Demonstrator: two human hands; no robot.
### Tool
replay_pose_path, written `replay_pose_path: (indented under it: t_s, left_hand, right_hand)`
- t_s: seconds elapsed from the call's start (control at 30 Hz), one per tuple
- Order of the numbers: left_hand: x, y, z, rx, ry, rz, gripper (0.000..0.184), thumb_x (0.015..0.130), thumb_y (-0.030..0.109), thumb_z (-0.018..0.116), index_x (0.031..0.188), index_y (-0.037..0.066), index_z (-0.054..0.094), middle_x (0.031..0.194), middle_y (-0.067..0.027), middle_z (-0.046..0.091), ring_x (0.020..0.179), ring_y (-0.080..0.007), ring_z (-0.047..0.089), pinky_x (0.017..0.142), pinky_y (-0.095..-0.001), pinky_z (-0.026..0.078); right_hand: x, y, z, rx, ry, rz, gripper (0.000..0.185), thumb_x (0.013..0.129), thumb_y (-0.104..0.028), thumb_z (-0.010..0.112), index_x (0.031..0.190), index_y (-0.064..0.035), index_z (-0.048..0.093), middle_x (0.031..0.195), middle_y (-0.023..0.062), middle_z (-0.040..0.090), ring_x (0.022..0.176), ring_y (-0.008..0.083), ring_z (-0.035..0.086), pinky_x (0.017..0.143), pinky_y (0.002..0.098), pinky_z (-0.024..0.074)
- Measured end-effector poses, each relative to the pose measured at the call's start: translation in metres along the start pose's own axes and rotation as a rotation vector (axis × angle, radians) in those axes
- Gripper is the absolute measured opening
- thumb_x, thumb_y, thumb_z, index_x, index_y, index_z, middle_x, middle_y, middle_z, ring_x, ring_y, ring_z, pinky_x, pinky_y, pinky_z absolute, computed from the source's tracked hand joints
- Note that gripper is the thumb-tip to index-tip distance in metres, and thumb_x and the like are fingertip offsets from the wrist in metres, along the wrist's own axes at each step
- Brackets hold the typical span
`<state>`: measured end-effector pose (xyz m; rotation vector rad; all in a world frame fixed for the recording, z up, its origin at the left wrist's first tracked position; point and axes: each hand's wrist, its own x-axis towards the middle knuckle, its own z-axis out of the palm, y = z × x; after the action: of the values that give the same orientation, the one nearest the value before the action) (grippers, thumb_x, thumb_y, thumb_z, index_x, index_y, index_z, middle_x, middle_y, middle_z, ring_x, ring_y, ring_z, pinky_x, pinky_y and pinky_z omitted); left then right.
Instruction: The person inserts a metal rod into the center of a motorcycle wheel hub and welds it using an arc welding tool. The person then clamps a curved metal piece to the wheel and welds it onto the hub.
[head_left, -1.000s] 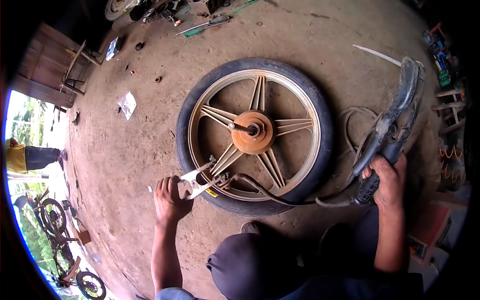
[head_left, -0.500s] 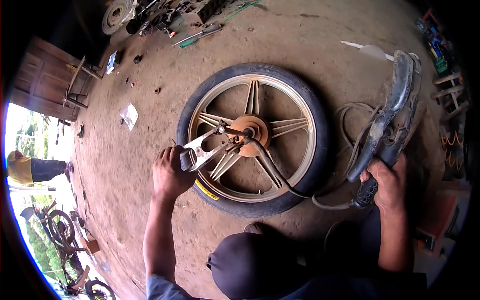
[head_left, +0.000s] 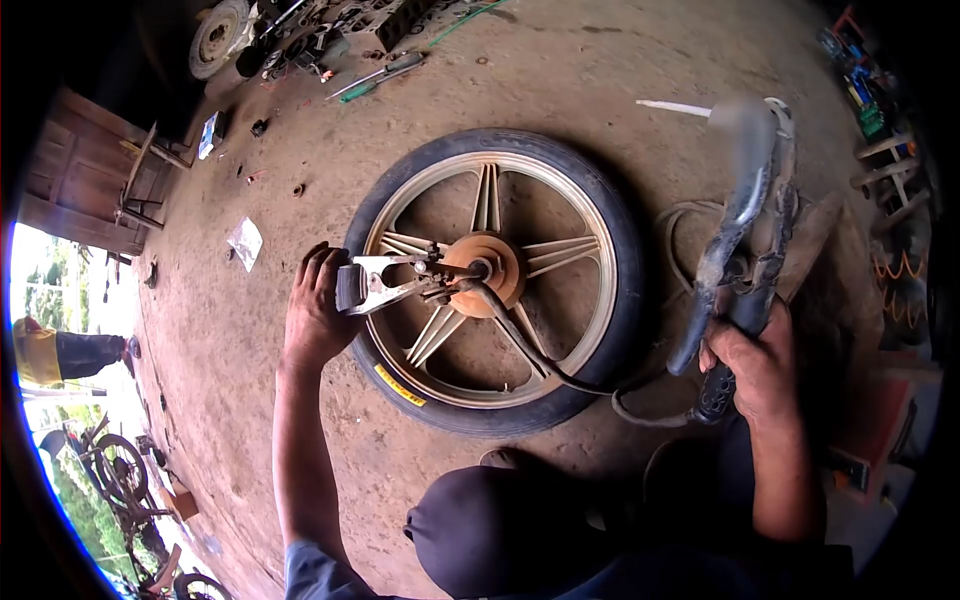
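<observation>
My left hand is closed around the handle end of a metal ground clamp. The clamp's jaws point at the rusty hub of a spoked motorcycle wheel lying flat on the floor. Whether the jaws grip the axle, I cannot tell. A dark cable leads from the clamp across the wheel. My right hand wraps the black grip of a welding electrode holder, right of the wheel. From its far end, partly blurred, sticks a whitish welding rod.
A green-handled screwdriver and a clear plastic bag lie on the floor. Loose parts sit by a block at the back. Looped cable rests right of the wheel. My knee is in front; a person stands outside at left.
The ground clamp has turned to a flatter angle as my left hand lifts slightly up the view. My right hand and the electrode holder have shifted left.
</observation>
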<state>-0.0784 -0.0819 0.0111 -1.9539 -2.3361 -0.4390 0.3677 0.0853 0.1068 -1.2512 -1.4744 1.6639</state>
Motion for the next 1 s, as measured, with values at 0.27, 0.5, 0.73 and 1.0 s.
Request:
replay_pose_path:
  t_s: [0.27,0.5,0.73,1.0]
  left_hand:
    - [-0.038,0.018,0.022,0.044,0.127,-0.513,0.095,0.078,0.015,0.084,0.158,0.008,0.033,0.154,-0.0245,0.041,0.141,-0.0444,0.042,0.116,-0.0510,0.040]
    - [-0.096,0.144,0.076,-1.333,-0.145,-0.804,0.059,0.096,0.014,0.074,0.147,-0.003,0.049,0.140,-0.0157,0.061,0.126,-0.0221,0.059,0.107,-0.0359,0.048]
    - [-0.092,0.192,0.102,-1.699,-0.535,-0.689,0.026,0.103,0.022,0.067,0.114,-0.001,0.070,0.100,-0.0050,0.073,0.102,-0.0163,0.066,0.097,-0.0333,0.049]
    - [-0.151,0.158,0.087,-1.665,0.135,-1.029,0.019,0.101,0.016,0.069,0.105,-0.002,0.066,0.092,-0.0067,0.072,0.087,-0.0162,0.067,0.085,-0.0319,0.052]
  right_hand:
    - [0.006,0.031,-0.001,-0.456,-0.210,-0.079,0.023,0.078,-0.003,0.072,0.099,-0.0001,0.063,0.080,0.0007,0.063,0.074,0.0094,0.056,0.072,0.0300,0.0500]
    - [0.077,0.054,-0.022,-0.584,-0.569,-0.067,0.026,0.077,-0.014,0.078,0.089,0.0029,0.063,0.074,0.0101,0.065,0.067,0.0206,0.063,0.063,0.0390,0.0500]
    - [0.084,0.104,0.005,-0.199,-0.629,0.307,0.016,0.083,-0.017,0.073,0.086,-0.0025,0.067,0.071,0.0042,0.065,0.062,0.0137,0.060,0.060,0.0325,0.0485]
    - [0.106,0.116,-0.004,-0.836,-0.735,-0.294,0.041,0.074,-0.024,0.081,0.108,-0.0047,0.067,0.093,0.0187,0.072,0.087,0.0365,0.071,0.078,0.0452,0.0552]
